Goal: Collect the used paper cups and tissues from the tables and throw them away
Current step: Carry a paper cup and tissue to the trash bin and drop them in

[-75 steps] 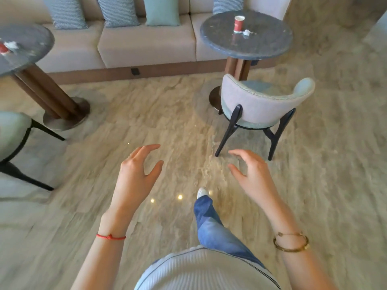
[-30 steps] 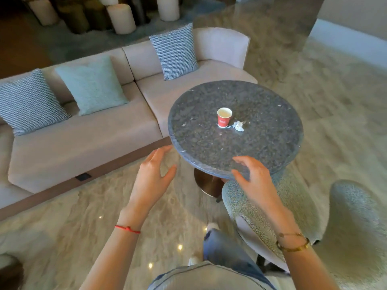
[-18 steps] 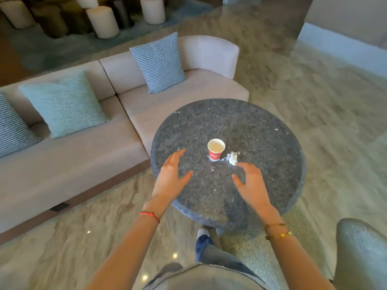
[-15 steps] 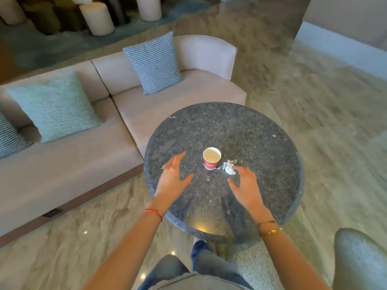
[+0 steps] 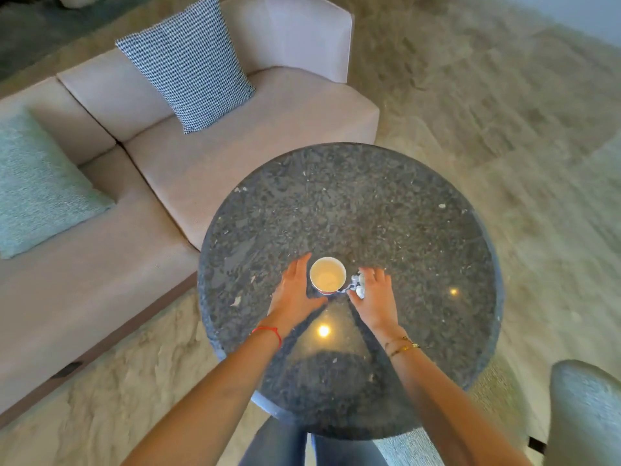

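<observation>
A red paper cup (image 5: 327, 276), seen from above with a pale inside, stands upright near the middle of the round dark stone table (image 5: 386, 210). A small crumpled white tissue (image 5: 358, 286) lies just right of it. My left hand (image 5: 294, 294) is open, its fingers straight along the cup's left side and its thumb below the cup, close to it or just touching. My right hand (image 5: 374, 297) is open over the tissue, which sits between thumb and fingers; I cannot tell whether it is pinched.
A beige sofa (image 5: 235, 136) runs along the table's far left side, with a checked cushion (image 5: 188, 62) and a pale green cushion (image 5: 40, 183). A grey upholstered chair (image 5: 586, 415) stands at the bottom right. Marble floor surrounds the table.
I have stepped up to the table and now look straight down on it. Both hands moved forward, the left to the cup's side and the right onto the tissue.
</observation>
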The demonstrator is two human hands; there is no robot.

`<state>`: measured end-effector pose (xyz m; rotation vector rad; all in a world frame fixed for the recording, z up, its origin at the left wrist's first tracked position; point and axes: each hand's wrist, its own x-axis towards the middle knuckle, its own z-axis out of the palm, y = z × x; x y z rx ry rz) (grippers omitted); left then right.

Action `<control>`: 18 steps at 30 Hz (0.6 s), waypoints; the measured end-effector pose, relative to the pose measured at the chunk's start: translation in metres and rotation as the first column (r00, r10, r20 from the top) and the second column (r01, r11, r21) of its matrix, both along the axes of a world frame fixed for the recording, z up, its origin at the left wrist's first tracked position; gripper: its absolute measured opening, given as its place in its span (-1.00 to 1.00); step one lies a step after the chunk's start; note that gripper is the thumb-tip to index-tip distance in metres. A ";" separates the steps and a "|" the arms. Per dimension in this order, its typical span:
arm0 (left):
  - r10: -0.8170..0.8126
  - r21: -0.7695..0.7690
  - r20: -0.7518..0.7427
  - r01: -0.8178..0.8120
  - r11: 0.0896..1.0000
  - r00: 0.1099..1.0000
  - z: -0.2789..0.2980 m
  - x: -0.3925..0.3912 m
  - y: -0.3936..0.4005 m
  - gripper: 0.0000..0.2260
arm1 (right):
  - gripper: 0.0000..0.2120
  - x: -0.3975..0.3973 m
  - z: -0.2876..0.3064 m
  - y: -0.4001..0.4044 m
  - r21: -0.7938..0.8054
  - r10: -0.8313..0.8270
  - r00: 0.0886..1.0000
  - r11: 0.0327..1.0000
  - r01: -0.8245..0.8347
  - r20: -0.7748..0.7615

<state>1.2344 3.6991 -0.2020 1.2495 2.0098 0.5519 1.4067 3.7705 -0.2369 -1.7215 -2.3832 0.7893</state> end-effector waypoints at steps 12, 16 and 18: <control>0.045 0.078 0.096 -0.053 0.996 0.994 -0.006 -0.001 0.009 -0.39 | -0.87 -0.001 -0.010 0.001 -0.043 -0.058 0.993 0.998 0.054 -0.101; 0.078 0.134 0.082 -0.088 0.987 0.994 0.014 -0.008 -0.003 -0.41 | -0.89 0.015 0.016 -0.006 0.007 -0.070 0.984 0.997 0.072 -0.166; 0.066 0.177 0.051 -0.074 0.982 0.997 0.026 -0.009 -0.012 -0.41 | -0.88 0.026 0.033 -0.014 0.031 -0.075 0.977 0.996 0.083 -0.201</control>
